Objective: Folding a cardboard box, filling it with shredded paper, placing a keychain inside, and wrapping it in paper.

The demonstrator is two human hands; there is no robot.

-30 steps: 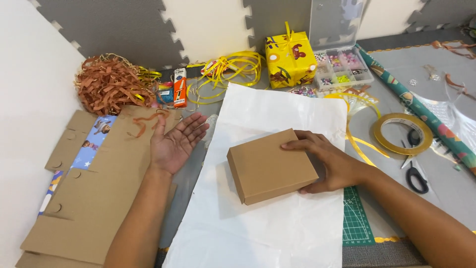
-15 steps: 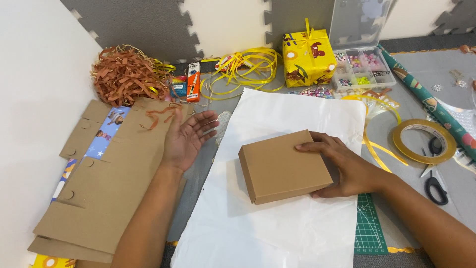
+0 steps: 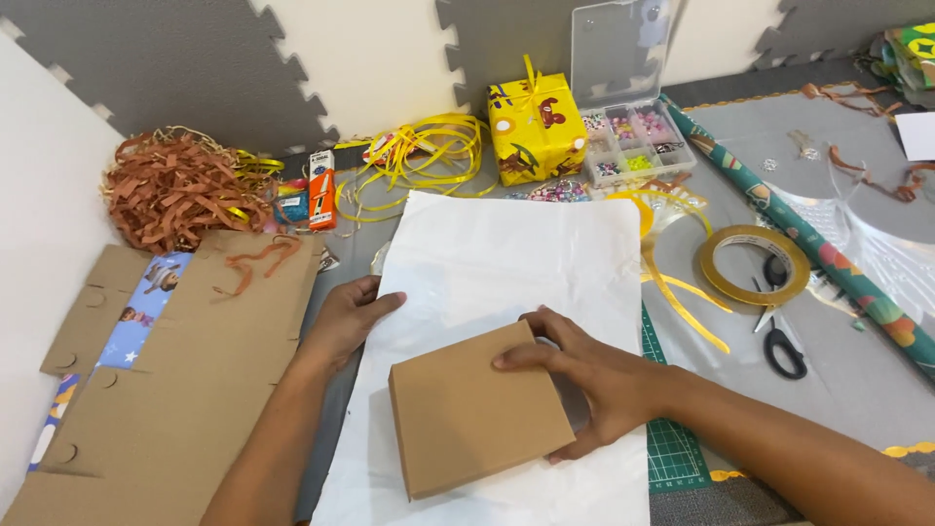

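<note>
Brown cardboard box (image 3: 477, 421), lying on the white paper sheet (image 3: 506, 282) near the worktop's front edge, is gripped by the right hand (image 3: 584, 385). Positioning seems underway; the left hand (image 3: 346, 317) rests open on the sheet's edge, so centring would be called for next.

Two bare forearms enter from bottom edge of frame. Left hand (image 3: 343, 321) at lower centre-left, arm running down to bottom edge; no sleeve, no watch, no ring, no glove in view. Right hand (image 3: 594, 385) at lower centre-right, forearm stretching to lower right corner; likewise uncovered to frame edge, wrist plain. Fingernails short, unpainted as far as can be seen. No clothing visible anywhere on either arm. Elbows and upper arms out of frame.
</note>
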